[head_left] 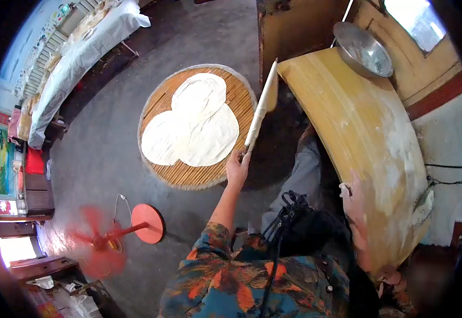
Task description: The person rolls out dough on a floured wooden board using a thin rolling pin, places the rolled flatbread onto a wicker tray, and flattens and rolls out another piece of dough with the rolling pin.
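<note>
My left hand (237, 167) is closed round the lower end of a long, thin stick (248, 140). A pale dough sheet (263, 103) hangs along the stick's upper part, to the right of a round slatted mat (188, 177). Three thin, round dough sheets (199, 93) (166, 138) (212, 138) lie partly overlapped on the mat. My right hand (354, 193) is at the near left edge of a floury yellow board (347, 116). Something white shows at its fingertips; whether it is flour or dough is unclear, and the fingers are blurred.
A metal basin (363, 49) rests at the board's far end. A red fan (99, 241) with a round base (148, 223) stands on the floor at left. A long table under a white cover (77, 63) is at upper left. Part of another person (392, 278) seems visible at lower right.
</note>
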Demonstrator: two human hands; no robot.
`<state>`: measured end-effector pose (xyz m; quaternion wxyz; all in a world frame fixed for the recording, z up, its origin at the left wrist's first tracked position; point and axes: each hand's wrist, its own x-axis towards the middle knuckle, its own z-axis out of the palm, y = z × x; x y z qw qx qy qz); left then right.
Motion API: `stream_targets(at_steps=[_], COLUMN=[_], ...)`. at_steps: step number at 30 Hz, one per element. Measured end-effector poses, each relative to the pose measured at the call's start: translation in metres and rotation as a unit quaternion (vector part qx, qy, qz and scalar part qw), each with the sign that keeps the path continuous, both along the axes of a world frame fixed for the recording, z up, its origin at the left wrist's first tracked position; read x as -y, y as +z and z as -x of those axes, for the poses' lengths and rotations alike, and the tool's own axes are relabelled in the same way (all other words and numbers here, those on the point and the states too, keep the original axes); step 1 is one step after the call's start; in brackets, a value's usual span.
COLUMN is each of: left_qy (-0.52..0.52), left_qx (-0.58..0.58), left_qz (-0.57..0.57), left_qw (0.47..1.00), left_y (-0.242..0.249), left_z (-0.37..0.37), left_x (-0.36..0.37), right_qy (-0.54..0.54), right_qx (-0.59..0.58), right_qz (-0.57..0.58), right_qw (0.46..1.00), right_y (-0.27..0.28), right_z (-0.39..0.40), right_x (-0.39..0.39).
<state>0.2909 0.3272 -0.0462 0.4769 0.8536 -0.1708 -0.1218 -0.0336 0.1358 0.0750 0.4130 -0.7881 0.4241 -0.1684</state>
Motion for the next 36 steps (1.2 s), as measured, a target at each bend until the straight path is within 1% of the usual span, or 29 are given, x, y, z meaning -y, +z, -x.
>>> stream_targets(at_steps=[2, 5, 6, 9, 11, 12, 13, 14, 16, 18, 19, 21, 23, 24, 25, 27, 28, 30, 31, 32, 33, 35, 36], left_qy=[0.001, 0.001, 0.015, 0.053, 0.067, 0.085, 0.103, 0.117, 0.143, 0.159, 0.194, 0.21, 0.241, 0.257, 0.272, 0.256, 0.247, 0.278, 0.291, 0.293, 0.293, 0.292, 0.288], left_qx=[-0.018, -0.008, 0.016, -0.014, 0.052, 0.049, 0.094, 0.087, 0.084, 0.08, 0.094, 0.08, 0.099, 0.089, 0.078, 0.07, 0.065, 0.062, 0.06, 0.041, 0.021, -0.019, -0.015], left_qz=[0.025, -0.021, 0.012, -0.004, 0.02, -0.018, 0.015, 0.001, -0.019, -0.037, -0.051, -0.105, -0.079, -0.079, -0.08, -0.12, -0.139, -0.259, -0.318, -0.353, -0.35, -0.342, -0.323], left_qw=[1.0, 1.0, 1.0, 0.998, 0.996, 0.995, 0.99, 0.989, 0.986, 0.983, 0.975, 0.969, 0.962, 0.959, 0.956, 0.957, 0.957, 0.923, 0.9, 0.888, 0.89, 0.893, 0.901], left_y=[-0.004, -0.012, -0.024, -0.024, -0.04, -0.045, -0.052, -0.056, -0.063, -0.074, -0.079, -0.084, -0.107, -0.106, -0.105, -0.103, -0.104, -0.094, -0.09, -0.089, -0.093, -0.099, -0.099], left_z=[-0.022, -0.062, -0.078, -0.122, -0.157, -0.174, -0.188, -0.201, -0.226, -0.249, -0.255, -0.268, -0.281, -0.284, -0.284, -0.289, -0.291, -0.29, -0.29, -0.29, -0.293, -0.299, -0.3], left_x=[-0.002, 0.002, 0.005, 0.003, -0.004, -0.008, -0.014, -0.02, -0.033, -0.05, -0.055, -0.069, -0.085, -0.09, -0.097, -0.114, -0.119, -0.122, -0.124, -0.128, -0.133, -0.142, -0.145], right_qy=[-0.011, -0.027, -0.033, 0.001, -0.021, -0.033, -0.004, 0.024, 0.043, 0.022, 0.019, 0.014, -0.019, -0.036, -0.03, -0.02, -0.015, -0.004, 0.0, 0.004, 0.008, 0.004, 0.002], right_qx=[-0.006, -0.036, -0.05, -0.04, -0.048, -0.052, -0.052, -0.054, -0.076, -0.117, -0.134, -0.17, -0.179, -0.181, -0.172, -0.153, -0.168, -0.198, -0.208, -0.217, -0.227, -0.239, -0.246], right_qz=[-0.022, -0.036, -0.038, -0.026, -0.04, -0.049, -0.009, 0.03, 0.061, 0.041, 0.048, 0.063, -0.001, -0.033, -0.031, -0.027, -0.009, 0.028, 0.039, 0.051, 0.063, 0.05, 0.043], right_qw=[1.0, 0.998, 0.997, 0.999, 0.998, 0.997, 0.999, 0.998, 0.994, 0.992, 0.99, 0.983, 0.984, 0.982, 0.984, 0.988, 0.986, 0.98, 0.977, 0.975, 0.972, 0.97, 0.968], right_y=[0.004, -0.003, -0.007, -0.019, -0.009, -0.006, -0.011, -0.017, -0.024, -0.023, -0.026, -0.033, -0.036, -0.039, -0.04, -0.038, -0.036, -0.019, -0.02, -0.02, -0.019, -0.013, -0.01], right_z=[-0.008, -0.013, -0.014, -0.012, -0.021, -0.026, -0.024, -0.018, -0.009, -0.006, -0.004, -0.001, 0.003, 0.003, 0.006, 0.005, 0.005, -0.005, -0.004, 0.0, -0.001, -0.003, -0.005], right_x=[-0.002, 0.0, 0.002, 0.008, 0.006, 0.004, 0.006, 0.011, 0.017, 0.018, 0.019, 0.024, 0.027, 0.028, 0.029, 0.028, 0.027, 0.019, 0.019, 0.019, 0.018, 0.015, 0.014])
